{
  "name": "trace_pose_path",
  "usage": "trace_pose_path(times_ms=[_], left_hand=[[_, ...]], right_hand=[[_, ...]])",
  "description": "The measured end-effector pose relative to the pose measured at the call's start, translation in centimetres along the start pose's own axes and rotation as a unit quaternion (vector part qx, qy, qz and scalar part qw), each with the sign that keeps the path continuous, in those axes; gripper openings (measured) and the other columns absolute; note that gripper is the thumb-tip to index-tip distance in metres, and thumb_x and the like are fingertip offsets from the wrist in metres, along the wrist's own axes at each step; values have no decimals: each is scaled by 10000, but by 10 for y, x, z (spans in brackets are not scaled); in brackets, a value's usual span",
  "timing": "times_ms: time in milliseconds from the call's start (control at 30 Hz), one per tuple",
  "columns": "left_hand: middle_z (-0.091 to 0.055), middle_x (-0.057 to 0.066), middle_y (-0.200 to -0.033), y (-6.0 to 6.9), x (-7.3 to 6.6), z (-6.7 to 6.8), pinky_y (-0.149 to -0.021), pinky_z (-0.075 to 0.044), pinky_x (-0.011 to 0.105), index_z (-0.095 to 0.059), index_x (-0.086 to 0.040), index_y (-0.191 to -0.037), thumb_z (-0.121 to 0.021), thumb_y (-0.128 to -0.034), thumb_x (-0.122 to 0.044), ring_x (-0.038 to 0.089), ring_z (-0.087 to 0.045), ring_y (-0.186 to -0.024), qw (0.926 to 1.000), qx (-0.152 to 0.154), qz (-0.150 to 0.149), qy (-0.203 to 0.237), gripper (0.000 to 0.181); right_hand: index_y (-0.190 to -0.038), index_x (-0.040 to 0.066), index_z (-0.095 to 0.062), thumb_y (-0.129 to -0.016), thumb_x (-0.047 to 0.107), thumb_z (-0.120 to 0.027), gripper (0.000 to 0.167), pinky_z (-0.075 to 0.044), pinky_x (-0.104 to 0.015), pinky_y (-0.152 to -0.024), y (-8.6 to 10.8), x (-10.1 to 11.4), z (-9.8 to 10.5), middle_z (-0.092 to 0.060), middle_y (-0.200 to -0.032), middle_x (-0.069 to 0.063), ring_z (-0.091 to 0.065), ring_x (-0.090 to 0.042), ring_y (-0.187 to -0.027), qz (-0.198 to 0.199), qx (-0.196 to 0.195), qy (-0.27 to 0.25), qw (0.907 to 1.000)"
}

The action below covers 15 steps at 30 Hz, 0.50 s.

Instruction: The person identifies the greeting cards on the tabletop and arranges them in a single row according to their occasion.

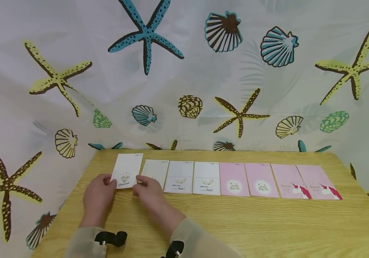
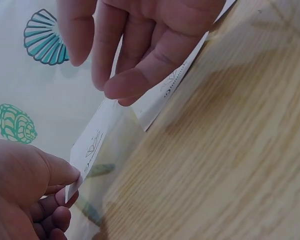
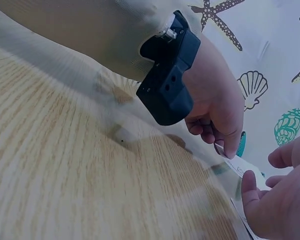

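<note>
My left hand (image 1: 99,195) pinches a white card (image 1: 128,166) by its lower left edge, thumb on the front. The card has a gold diamond drawing with lettering beneath and is held above the table at the left end of a row. By the card's lower right edge is my right hand (image 1: 150,191), its thumb and fingers apart in the right wrist view; whether a fingertip touches the card I cannot tell. A second white diamond card (image 1: 155,168) lies just right, partly covered by the right hand. The left wrist view shows the held card (image 2: 92,145) tilted.
Rightward along the wooden table (image 1: 236,225) run two white heart cards (image 1: 179,168), two pink "Smile More" cards (image 1: 233,172) and two pink unicorn cards (image 1: 286,175). A shell-and-starfish curtain (image 1: 178,82) hangs behind the table. Both wrists wear black camera mounts (image 1: 110,238).
</note>
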<state>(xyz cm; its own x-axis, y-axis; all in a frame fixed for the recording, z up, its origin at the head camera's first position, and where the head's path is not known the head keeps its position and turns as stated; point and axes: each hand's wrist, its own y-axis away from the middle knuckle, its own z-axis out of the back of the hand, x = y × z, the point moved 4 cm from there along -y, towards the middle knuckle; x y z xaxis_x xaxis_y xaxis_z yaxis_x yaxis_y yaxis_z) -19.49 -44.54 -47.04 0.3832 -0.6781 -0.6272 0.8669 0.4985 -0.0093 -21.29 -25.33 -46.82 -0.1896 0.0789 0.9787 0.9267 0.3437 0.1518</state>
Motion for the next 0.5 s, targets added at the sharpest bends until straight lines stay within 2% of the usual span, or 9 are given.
trace_pose_path(times_ms=[133,333,500], left_hand=[[-645,283,-1278,-3,0,-3,-952,-482,621,-599,89,-1446,-589,-1116,-228,442,-603,-1114,9999,85,21,-59,458],[-615,331,-1394,-5,2,-7,-1022,-477,659,-569,101,-1491,-578,-1118,-217,486,-597,-1220,9996,225,10,-153,490],[-624,339,-1402,-7,4,-9,-1037,-485,659,-563,114,-1492,-573,-1116,-218,502,-606,-1248,9995,207,11,-223,501]], right_hand=[[-1482,38,-686,-1043,84,-698,442,-555,-428,-1031,1,0,-1,-742,-1291,-99,-750,-250,-1092,-64,127,29,9999],[-1476,37,-691,-1028,93,-697,451,-546,-470,-1053,5,0,-4,-702,-1394,-132,-725,-212,-1128,-9,247,43,9997],[-1435,46,-723,-1009,87,-708,429,-549,-445,-1063,6,-1,-4,-682,-1432,-133,-693,-182,-1159,40,228,130,9996]])
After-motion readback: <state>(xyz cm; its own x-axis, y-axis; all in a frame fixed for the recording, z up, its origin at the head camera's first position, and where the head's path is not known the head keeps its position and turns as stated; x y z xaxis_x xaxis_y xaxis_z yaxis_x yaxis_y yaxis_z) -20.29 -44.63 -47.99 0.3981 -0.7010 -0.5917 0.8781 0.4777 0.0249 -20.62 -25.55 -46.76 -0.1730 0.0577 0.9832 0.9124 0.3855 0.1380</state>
